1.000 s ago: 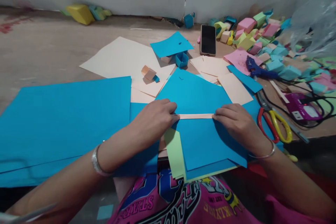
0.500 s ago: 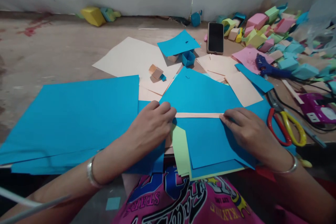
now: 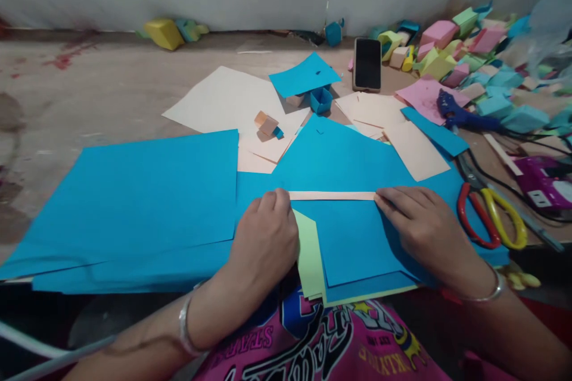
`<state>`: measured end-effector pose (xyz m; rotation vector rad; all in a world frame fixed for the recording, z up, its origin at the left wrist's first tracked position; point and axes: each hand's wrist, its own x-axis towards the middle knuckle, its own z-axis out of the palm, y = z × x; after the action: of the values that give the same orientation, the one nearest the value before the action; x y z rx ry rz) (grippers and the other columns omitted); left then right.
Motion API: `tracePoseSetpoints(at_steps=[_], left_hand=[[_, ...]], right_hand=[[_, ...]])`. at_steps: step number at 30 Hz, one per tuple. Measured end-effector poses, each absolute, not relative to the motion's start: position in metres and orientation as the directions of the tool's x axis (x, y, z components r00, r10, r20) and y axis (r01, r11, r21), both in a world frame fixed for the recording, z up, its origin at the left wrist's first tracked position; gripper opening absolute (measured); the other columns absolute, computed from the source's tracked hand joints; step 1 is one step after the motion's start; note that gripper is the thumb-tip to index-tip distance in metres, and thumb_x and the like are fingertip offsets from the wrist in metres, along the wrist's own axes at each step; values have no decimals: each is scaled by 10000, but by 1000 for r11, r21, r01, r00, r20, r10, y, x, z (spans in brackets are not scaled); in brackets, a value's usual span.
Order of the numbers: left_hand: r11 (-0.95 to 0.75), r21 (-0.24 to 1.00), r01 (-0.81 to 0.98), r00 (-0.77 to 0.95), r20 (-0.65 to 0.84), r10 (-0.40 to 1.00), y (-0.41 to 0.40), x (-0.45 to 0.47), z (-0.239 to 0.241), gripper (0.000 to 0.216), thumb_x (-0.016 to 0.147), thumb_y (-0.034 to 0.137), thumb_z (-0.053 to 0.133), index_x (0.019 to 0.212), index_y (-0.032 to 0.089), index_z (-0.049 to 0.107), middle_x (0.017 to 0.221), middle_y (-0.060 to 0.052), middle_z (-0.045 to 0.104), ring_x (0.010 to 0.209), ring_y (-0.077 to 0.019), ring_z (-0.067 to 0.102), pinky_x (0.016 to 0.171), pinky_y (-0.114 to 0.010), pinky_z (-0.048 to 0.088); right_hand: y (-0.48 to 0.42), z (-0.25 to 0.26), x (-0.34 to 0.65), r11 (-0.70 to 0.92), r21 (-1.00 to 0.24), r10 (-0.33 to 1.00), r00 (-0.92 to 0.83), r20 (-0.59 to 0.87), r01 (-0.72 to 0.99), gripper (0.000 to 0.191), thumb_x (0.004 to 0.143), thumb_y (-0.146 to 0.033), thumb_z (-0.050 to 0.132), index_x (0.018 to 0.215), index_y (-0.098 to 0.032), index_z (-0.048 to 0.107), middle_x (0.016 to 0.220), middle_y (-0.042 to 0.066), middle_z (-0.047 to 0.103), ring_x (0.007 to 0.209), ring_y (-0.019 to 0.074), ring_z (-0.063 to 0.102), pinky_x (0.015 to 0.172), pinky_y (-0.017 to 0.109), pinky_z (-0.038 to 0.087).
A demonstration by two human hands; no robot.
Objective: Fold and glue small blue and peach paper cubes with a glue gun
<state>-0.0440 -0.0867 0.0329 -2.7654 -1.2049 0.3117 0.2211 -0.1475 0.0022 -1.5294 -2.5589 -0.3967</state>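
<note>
A narrow peach paper strip [image 3: 333, 196] runs level between my two hands over blue paper. My left hand [image 3: 267, 232] is closed at the strip's left end, its fingertips mostly hidden behind the knuckles. At the other end, my right hand [image 3: 417, 220] pinches the strip between thumb and fingers. Below the strip lies a blue paper sheet [image 3: 357, 244], with a pale green sheet [image 3: 308, 250] partly under it. Another large blue sheet [image 3: 152, 202] spreads to the left of my left hand.
Red-and-yellow-handled scissors [image 3: 491, 214] and a blue glue gun [image 3: 467, 114] with its cord lie to the right. A phone [image 3: 367, 64] rests at the back. Folded paper boxes [image 3: 440, 36] are heaped at the back right. A small peach box [image 3: 267, 124] stands on cream paper [image 3: 227, 95].
My left wrist and forearm have swung right and down, with the fingers still at the strip's left end. The right hand and the strip have barely moved.
</note>
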Motion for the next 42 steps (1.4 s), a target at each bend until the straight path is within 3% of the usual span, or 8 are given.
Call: tracePoseSetpoints(at_steps=[4,9,12,15,18,29,36,42], left_hand=[[-672,-196,714,671,-80,737,-88,-41,32,489,975,304,375,1332,1,515,912,-197,645,791,-302,580,613,-393,437],[-641,-186,744,632,-112,767,-83,-34,39,414,954,308,458,1237,38,596,966,-188,650,858,-324,591,637,-411,463],[-617,-176,767,623,-29,782,-87,-23,38,456,946,285,478,1299,3,536,1228,-248,592,1083,-371,559,808,-470,489],[-696,-95,711,702,62,709,-94,-5,31,601,965,395,436,1444,37,378,1528,-213,335,1412,-370,284,1112,-529,306],[-754,7,657,754,-17,657,-98,14,22,729,943,560,387,1506,110,277,1590,-137,224,1474,-302,161,1193,-485,198],[-692,66,719,694,-129,708,-97,21,10,882,887,695,320,1497,58,283,1583,-164,187,1472,-307,146,1191,-450,236],[-640,57,766,641,-122,758,-91,9,10,924,849,738,338,1498,83,284,1584,-169,174,1476,-335,123,1168,-583,197],[-578,27,815,578,-100,810,-72,-12,20,655,961,494,417,1386,-3,460,1475,-255,405,1374,-369,370,1078,-497,371]], right_hand=[[-147,5,221,378,208,868,-423,258,902,295,928,-53,451,1143,-22,651,1154,193,660,1065,327,559,861,470,482],[-141,9,218,385,242,873,-437,216,891,228,916,-59,494,1033,-45,689,1075,175,678,1014,306,562,833,435,482],[-139,10,219,401,222,869,-446,215,889,205,908,-55,510,985,-65,700,1054,156,685,1003,299,569,823,423,479],[-139,8,223,421,189,855,-458,244,887,225,920,-71,508,1058,-44,683,1080,158,689,1049,303,567,866,415,471],[-140,4,228,443,166,845,-472,252,881,260,930,-79,492,1121,-40,664,1120,157,689,1071,306,565,892,425,469],[-144,-13,249,472,112,826,-483,290,874,355,908,-35,448,1204,-100,632,1222,141,666,1119,310,575,866,464,496],[-146,-14,249,449,80,847,-452,281,890,370,917,-46,434,1225,-121,625,1245,137,653,1137,313,575,878,470,493],[-140,-8,242,432,54,845,-425,324,900,320,914,-34,436,1131,-73,669,1162,177,673,1074,311,593,876,455,493]])
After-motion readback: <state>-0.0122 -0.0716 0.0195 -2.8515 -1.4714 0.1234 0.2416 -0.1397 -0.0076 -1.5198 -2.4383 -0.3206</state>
